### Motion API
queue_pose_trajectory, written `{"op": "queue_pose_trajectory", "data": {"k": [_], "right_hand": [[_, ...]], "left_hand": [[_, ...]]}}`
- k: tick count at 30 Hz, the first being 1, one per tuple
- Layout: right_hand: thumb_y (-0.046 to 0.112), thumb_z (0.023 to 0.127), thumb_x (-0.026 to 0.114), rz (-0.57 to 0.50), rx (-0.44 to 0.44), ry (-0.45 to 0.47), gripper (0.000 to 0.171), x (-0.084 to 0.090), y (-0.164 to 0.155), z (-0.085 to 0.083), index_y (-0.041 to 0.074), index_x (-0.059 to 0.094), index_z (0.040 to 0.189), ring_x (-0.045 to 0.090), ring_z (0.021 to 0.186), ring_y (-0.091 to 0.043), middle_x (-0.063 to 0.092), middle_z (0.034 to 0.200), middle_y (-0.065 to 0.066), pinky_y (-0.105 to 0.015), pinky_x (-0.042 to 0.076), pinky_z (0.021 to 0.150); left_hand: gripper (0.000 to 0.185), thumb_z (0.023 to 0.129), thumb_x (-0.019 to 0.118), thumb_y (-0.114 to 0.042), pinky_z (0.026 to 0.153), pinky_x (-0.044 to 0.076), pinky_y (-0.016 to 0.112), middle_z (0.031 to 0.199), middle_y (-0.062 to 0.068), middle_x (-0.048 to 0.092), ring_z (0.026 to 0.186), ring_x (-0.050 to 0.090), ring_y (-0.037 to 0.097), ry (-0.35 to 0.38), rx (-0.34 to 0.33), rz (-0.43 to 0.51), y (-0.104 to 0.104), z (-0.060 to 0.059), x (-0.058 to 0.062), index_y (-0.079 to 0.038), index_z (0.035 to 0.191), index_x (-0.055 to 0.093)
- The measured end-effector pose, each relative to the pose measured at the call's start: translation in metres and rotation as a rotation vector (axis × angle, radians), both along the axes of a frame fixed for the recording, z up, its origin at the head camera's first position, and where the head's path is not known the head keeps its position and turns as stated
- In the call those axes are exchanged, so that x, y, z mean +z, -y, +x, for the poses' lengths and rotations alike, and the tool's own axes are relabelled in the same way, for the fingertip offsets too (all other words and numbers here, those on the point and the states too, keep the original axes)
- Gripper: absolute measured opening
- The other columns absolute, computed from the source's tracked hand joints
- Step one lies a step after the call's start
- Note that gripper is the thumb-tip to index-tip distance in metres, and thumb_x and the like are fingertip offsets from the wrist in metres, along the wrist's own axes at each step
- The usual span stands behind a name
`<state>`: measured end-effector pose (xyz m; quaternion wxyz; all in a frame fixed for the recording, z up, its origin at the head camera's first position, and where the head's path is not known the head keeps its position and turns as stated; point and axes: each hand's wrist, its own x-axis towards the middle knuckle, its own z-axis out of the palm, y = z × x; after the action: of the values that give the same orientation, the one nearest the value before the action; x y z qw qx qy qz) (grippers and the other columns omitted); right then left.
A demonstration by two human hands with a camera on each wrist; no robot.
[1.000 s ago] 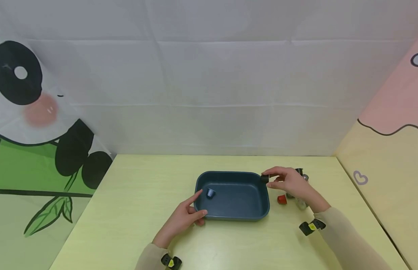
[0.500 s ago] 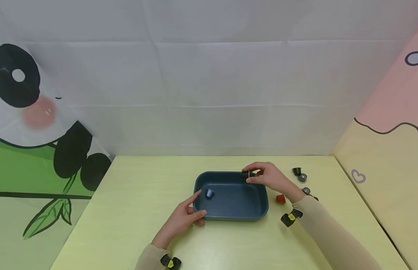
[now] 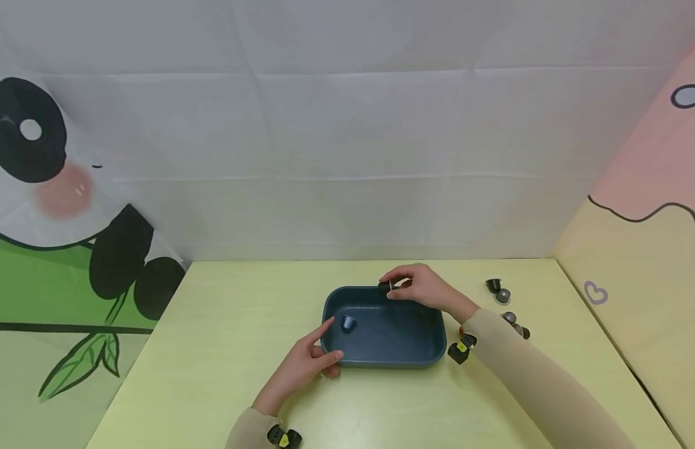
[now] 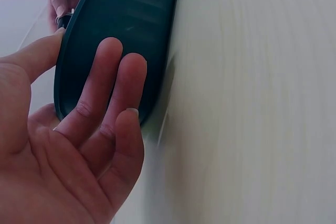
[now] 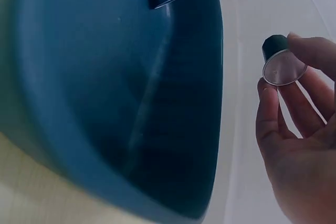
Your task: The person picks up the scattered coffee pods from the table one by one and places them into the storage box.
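Note:
My right hand pinches a black coffee capsule between thumb and fingers over the far rim of a dark blue rectangular tray. In the right wrist view, the held capsule's pale foil lid shows, and its body looks dark green. My left hand holds the tray's near left corner, its index finger along the left side and thumb at the front rim. Several of its fingers lie along the outer wall in the left wrist view. Inside the tray, toward the left, a blue capsule lies tilted.
To the right of the tray, a black capsule lies beside a grey-lidded one. Nearer sit a few more capsules, partly behind my right sleeve. A white cloth wall rises behind the pale yellow table.
My right hand has carried the black capsule leftward along the tray's far rim. Its sleeve now nearly covers the red capsule. My left hand and the tray have stayed in place.

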<state>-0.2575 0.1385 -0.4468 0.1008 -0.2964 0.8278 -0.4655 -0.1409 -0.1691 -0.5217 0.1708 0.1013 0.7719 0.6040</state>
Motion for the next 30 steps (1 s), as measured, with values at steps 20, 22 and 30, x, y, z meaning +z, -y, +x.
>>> {"op": "queue_pose_trajectory", "data": {"k": [20,22,30], "right_hand": [[0.009,0.090,0.073,-0.091,0.034,0.043,0.029,-0.007,0.029,-0.019,0.008,0.072,0.119,0.063,0.102,-0.022,0.069,0.113,-0.007,-0.035,0.052,0.085],[0.009,0.090,0.073,-0.119,0.045,0.056,0.030,-0.010,0.031,-0.021,0.006,0.071,0.120,0.063,0.102,-0.023,0.069,0.114,-0.009,-0.035,0.052,0.085],[0.003,0.089,0.073,-0.188,0.060,0.101,0.030,-0.020,0.036,-0.025,0.005,0.072,0.119,0.064,0.105,-0.029,0.068,0.115,-0.010,-0.034,0.053,0.082]], "left_hand": [[0.081,0.094,0.072,-0.026,0.054,0.044,0.027,0.074,0.015,0.071,0.072,0.072,0.032,0.007,-0.003,0.009,0.000,0.002,0.001,-0.017,0.159,0.026],[0.080,0.094,0.072,-0.025,0.054,0.044,0.027,0.074,0.015,0.071,0.072,0.072,0.033,0.005,-0.001,0.010,0.001,0.002,0.002,-0.016,0.159,0.027],[0.078,0.095,0.070,-0.021,0.055,0.045,0.031,0.076,0.018,0.071,0.073,0.072,0.037,0.000,0.002,0.006,0.001,0.002,0.003,-0.014,0.159,0.025]]}}
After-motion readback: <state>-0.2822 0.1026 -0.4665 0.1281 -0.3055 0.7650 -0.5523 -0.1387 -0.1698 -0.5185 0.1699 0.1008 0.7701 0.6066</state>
